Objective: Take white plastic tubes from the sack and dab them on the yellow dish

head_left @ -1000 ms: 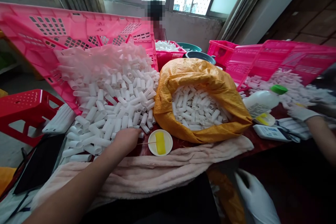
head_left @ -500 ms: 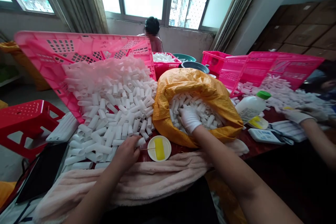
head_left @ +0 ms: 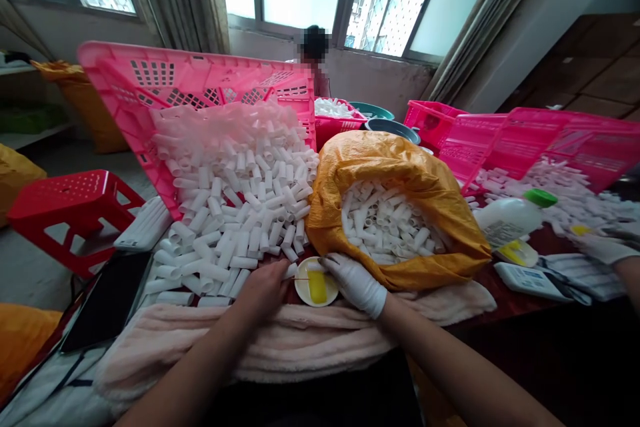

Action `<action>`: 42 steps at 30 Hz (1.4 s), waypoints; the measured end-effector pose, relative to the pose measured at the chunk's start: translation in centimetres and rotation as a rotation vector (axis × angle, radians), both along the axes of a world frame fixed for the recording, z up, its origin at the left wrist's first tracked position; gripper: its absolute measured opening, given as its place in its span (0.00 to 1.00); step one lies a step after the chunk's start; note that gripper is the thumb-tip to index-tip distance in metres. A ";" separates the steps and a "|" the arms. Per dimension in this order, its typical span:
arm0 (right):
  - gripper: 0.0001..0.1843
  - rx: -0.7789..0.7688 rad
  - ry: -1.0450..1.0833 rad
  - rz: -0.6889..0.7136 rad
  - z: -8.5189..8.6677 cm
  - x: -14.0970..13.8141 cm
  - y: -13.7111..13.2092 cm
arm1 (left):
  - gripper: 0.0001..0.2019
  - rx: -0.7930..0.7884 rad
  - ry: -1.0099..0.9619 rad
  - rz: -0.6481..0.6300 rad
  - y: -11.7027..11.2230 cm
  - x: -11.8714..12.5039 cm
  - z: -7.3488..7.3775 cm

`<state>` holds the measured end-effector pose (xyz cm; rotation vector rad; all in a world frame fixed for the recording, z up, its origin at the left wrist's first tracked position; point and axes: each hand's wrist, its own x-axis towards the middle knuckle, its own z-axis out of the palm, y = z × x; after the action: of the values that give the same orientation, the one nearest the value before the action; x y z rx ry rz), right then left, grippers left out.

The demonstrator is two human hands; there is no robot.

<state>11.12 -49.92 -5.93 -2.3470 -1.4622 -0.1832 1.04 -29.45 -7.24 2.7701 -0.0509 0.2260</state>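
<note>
Grip positions: my bare left grip point(head_left: 260, 290) clenched on a thin stick point(head_left: 303, 279); my gloved right grip point(head_left: 355, 283) curled, hold unclear, white dish point(head_left: 316, 282) at its 9 o'clock.

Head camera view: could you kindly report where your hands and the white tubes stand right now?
Left hand at the white tube heap, thin stick beside it. Right hand, gloved, at the small white dish. Orange sack just behind.

tube pile point(head_left: 225, 227) left | tube sack point(head_left: 400, 167) right | dish point(head_left: 305, 295) before both
</note>
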 end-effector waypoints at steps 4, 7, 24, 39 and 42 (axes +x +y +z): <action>0.16 -0.016 -0.054 0.061 0.3 -0.5 -0.7 | 0.12 0.022 -0.019 -0.019 0.1 0.0 -0.1; 0.17 0.017 -0.065 0.022 0.0 -0.9 -1.0 | 0.13 0.029 -0.030 0.006 0.2 0.1 -0.2; 0.16 0.022 -0.153 0.142 -1.0 -2.5 -2.4 | 0.12 0.079 -0.061 0.012 0.2 0.4 -0.4; 0.13 0.631 0.333 0.103 -1.1 -4.2 -0.3 | 0.11 0.051 -0.136 0.091 0.0 -0.2 1.0; 0.14 0.857 0.636 -0.042 -0.8 -4.2 0.6 | 0.11 -0.098 -0.132 0.001 -0.3 -0.9 1.9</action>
<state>6.88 -49.29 -6.77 -1.5220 -0.7879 -0.0430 0.17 -29.70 -5.37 2.6541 -0.0699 0.4006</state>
